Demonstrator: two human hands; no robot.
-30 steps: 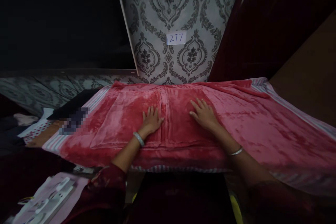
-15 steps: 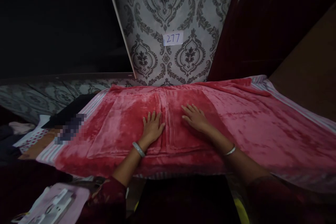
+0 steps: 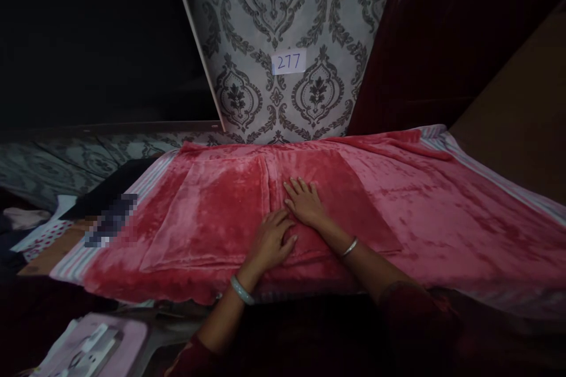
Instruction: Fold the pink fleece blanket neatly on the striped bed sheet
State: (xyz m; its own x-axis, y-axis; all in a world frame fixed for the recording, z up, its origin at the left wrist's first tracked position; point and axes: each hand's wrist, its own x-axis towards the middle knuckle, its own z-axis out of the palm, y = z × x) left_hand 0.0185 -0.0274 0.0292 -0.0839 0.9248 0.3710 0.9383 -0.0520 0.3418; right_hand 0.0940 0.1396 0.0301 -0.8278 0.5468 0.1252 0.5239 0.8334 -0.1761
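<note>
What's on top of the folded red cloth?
The left hand and right hand, near its central crease. The cloth directly under both hands is covered and can't be seen.

The cloth [image 3: 349,200] is mottled red-pink, the sleeves [image 3: 409,309] apparently maroon

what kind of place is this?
Likely a room in a home: ornate patterned wallpaper, a large dark panel that looks like a TV screen, and a red plush cloth with striped edges spread below them.
</note>
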